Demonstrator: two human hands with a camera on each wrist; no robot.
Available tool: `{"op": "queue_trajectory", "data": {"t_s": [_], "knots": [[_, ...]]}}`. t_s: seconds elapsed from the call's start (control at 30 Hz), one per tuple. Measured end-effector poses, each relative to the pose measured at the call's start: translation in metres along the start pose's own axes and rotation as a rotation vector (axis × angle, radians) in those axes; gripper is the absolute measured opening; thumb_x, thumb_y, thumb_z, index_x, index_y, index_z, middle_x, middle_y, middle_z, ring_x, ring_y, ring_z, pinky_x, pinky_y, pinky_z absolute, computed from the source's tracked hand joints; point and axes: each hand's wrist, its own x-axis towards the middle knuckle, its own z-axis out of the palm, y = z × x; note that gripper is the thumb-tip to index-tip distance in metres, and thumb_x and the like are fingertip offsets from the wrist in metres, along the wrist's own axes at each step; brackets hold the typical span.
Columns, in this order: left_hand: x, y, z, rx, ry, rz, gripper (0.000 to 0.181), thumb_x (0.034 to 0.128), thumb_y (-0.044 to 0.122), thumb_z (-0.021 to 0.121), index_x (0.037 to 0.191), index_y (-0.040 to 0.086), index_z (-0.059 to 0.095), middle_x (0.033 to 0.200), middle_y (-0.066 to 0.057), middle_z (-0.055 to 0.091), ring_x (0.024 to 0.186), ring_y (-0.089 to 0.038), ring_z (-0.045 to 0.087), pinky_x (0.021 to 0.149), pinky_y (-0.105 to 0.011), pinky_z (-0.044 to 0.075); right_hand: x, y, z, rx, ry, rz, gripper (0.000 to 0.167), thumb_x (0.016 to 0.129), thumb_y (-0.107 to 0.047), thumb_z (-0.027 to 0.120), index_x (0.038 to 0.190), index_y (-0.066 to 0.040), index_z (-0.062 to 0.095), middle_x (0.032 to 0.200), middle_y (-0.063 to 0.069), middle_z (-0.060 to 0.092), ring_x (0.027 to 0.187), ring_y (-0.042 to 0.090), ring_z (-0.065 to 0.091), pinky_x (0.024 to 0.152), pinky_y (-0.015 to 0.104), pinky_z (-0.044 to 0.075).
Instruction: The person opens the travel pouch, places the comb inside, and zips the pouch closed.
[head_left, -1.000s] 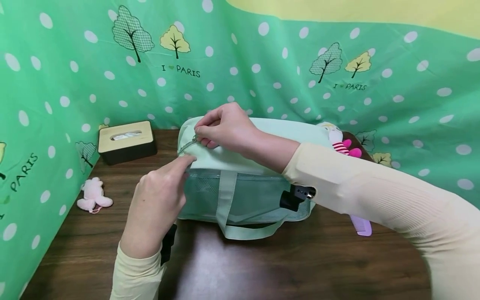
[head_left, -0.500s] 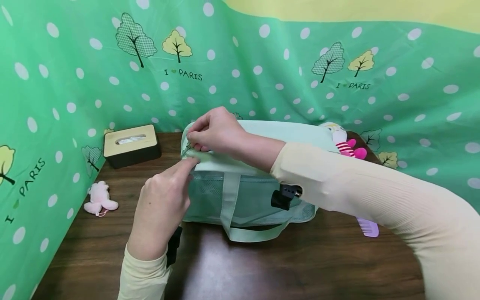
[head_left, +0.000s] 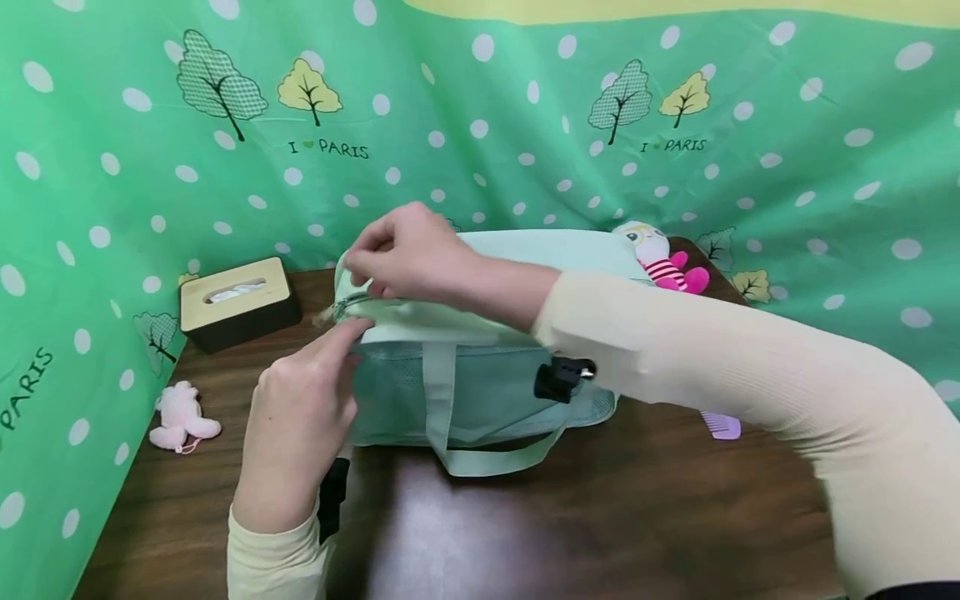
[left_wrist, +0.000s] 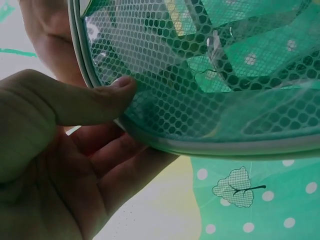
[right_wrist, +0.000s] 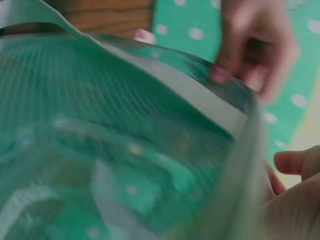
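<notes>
A mint-green bag (head_left: 555,250) with a see-through mesh front (left_wrist: 150,65) stands on the table. My left hand (head_left: 300,417) pinches its upper left edge; in the left wrist view the thumb of this hand (left_wrist: 65,145) lies on the mesh, with fingers behind the rim. Over the top left corner is my right hand (head_left: 420,254), fingers loosely bent, close to the zipper (head_left: 352,302). In the right wrist view the thumb of my right hand (right_wrist: 300,195) stands apart from its fingers, partly hidden by the bag. A blurred tag or pull (head_left: 324,317) hangs at that corner.
A tissue box (head_left: 240,304) stands at the back left, with a pink plush toy (head_left: 183,417) in front of it. Right of the bag are a doll in red stripes (head_left: 660,258) and a purple comb (head_left: 722,426). A bag strap (head_left: 495,462) droops forward onto the table.
My right hand has moved left along the zipper to the bag's corner, and its fingers have loosened. The left hand keeps its place on the edge. The head view has shifted slightly.
</notes>
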Motion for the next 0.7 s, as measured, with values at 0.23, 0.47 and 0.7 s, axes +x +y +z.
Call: {"op": "queue_trajectory", "data": {"t_s": [0.23,0.47,0.7], "knots": [[0.0,-0.001,0.002,-0.012,0.031,0.015,0.041,0.082,-0.019,0.07,0.116,0.004,0.071,0.098,-0.015,0.077,0.069,-0.037,0.072,0.062,-0.056,0.058,-0.059,0.023,-0.078,-0.197,0.218,-0.202,0.024,0.104,-0.019,0.06,0.112,-0.006,0.077,0.1,0.012,0.077,0.085,0.027,0.071,0.075,0.031,0.056],[0.003,0.003,0.002,-0.017,0.024,0.013,0.04,0.0831,-0.018,0.07,0.116,0.004,0.071,0.102,-0.015,0.078,0.069,-0.038,0.073,0.063,-0.057,0.057,-0.12,0.103,-0.148,-0.546,0.594,-0.194,0.028,0.102,-0.026,0.059,0.114,-0.009,0.079,0.096,0.014,0.077,0.07,-0.011,0.055,0.065,0.015,0.039],[0.0,0.001,0.002,0.0,0.029,0.008,0.04,0.0834,-0.017,0.07,0.117,0.005,0.071,0.101,-0.015,0.077,0.066,-0.038,0.07,0.062,-0.059,0.055,-0.148,0.228,-0.187,-0.766,0.475,0.052,0.04,0.1,-0.026,0.062,0.12,0.008,0.069,0.092,0.027,0.072,0.068,0.026,0.067,0.056,0.032,0.047]]}}
